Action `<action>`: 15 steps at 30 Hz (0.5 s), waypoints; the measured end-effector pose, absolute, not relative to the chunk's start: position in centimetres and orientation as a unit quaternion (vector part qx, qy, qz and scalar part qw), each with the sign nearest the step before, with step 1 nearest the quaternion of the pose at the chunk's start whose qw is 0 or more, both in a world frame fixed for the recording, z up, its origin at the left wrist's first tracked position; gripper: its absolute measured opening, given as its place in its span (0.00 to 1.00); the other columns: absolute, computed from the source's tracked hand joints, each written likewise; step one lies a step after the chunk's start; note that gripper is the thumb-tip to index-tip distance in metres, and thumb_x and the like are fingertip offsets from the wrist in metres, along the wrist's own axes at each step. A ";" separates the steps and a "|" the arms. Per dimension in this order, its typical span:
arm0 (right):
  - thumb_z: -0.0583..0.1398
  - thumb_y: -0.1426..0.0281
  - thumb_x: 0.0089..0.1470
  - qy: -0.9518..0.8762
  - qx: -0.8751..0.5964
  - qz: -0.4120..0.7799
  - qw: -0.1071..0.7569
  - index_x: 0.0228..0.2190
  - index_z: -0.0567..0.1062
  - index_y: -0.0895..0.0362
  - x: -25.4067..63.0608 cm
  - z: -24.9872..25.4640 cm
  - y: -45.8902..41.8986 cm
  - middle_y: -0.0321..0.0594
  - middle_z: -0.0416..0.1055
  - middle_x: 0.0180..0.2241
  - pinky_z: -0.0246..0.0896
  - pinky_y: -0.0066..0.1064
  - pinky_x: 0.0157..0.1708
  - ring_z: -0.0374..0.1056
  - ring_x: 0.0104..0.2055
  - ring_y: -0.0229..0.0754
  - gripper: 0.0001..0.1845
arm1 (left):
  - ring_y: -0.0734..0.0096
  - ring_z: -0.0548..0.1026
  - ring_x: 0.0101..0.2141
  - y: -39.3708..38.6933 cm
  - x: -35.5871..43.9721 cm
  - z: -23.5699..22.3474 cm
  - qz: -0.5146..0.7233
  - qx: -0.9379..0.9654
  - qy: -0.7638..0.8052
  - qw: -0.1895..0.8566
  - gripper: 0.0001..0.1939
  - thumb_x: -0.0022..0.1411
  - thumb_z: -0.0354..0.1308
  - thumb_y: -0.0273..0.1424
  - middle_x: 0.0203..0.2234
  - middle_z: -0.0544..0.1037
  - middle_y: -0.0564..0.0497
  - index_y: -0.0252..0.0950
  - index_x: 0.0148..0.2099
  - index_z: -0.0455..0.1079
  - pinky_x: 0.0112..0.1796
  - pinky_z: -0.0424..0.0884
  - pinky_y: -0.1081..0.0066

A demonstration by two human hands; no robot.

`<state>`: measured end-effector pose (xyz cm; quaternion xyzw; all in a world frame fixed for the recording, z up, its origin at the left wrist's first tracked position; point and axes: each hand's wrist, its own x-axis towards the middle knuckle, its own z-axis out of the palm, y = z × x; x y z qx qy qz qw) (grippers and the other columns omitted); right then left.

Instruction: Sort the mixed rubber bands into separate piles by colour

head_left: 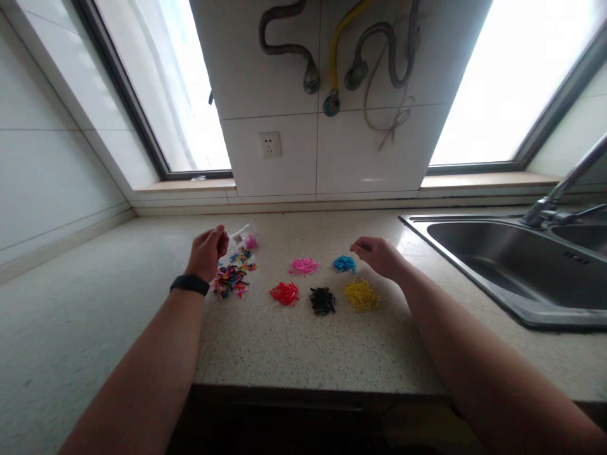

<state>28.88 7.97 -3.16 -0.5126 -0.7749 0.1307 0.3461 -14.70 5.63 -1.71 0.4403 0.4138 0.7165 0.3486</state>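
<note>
My left hand (207, 251), with a black band on its wrist, hovers above a mixed heap of small coloured pieces (232, 277); its fingers are pinched on something too small to make out. Just beyond it lies a clear bag (244, 237) with a pink lump inside. My right hand (378, 254) hangs over the counter beside the blue pile (344, 263), fingertips drawn together with nothing visible in them. Sorted piles lie between my hands: pink (303, 266), red (284, 293), black (322, 301) and yellow (361, 295).
The speckled counter (294, 347) runs to a steel sink (512, 265) with a tap (564, 189) at the right. A tiled wall with a socket (270, 145) and hoses (332, 57) stands behind, between two bright windows. The counter's front edge is close to me.
</note>
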 end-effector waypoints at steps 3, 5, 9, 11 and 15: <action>0.57 0.60 0.57 -0.775 -0.508 0.146 0.346 0.32 0.81 0.58 28.3 -2.7 7.2 0.37 0.71 0.22 0.54 0.30 0.26 0.62 0.24 0.37 0.17 | 0.81 0.62 0.16 5.4 -14.5 -1.3 0.739 0.410 0.385 0.371 0.15 0.54 0.66 0.37 0.15 0.67 0.56 0.34 0.24 0.68 0.16 0.56 0.79; 0.57 0.60 0.57 -0.772 -0.500 0.162 0.357 0.33 0.81 0.59 27.6 -2.3 6.6 0.37 0.71 0.23 0.54 0.30 0.26 0.62 0.24 0.37 0.17 | 0.81 0.62 0.16 5.4 -14.6 -0.9 0.753 0.385 0.369 0.385 0.15 0.53 0.66 0.36 0.15 0.67 0.57 0.34 0.24 0.66 0.16 0.55 0.79; 0.57 0.58 0.57 -0.767 -0.469 0.190 0.393 0.32 0.80 0.59 26.2 -1.2 5.4 0.37 0.70 0.23 0.55 0.30 0.26 0.62 0.25 0.38 0.18 | 0.82 0.61 0.16 5.3 -14.8 -0.5 0.765 0.356 0.344 0.411 0.15 0.52 0.66 0.36 0.15 0.66 0.59 0.35 0.26 0.64 0.16 0.53 0.79; 0.57 0.59 0.57 -0.761 -0.457 0.195 0.417 0.32 0.80 0.58 25.4 -0.4 4.8 0.37 0.69 0.22 0.56 0.30 0.26 0.62 0.26 0.37 0.17 | 0.82 0.61 0.16 5.2 -15.0 -0.4 0.767 0.351 0.333 0.422 0.15 0.52 0.66 0.35 0.16 0.66 0.59 0.35 0.26 0.63 0.17 0.53 0.79; 0.58 0.59 0.56 -0.756 -0.436 0.209 0.442 0.32 0.80 0.57 24.1 1.4 3.7 0.38 0.70 0.23 0.56 0.30 0.26 0.62 0.26 0.37 0.16 | 0.81 0.62 0.16 5.0 -15.0 -0.3 0.760 0.359 0.311 0.444 0.13 0.54 0.65 0.35 0.15 0.65 0.59 0.36 0.27 0.64 0.18 0.54 0.78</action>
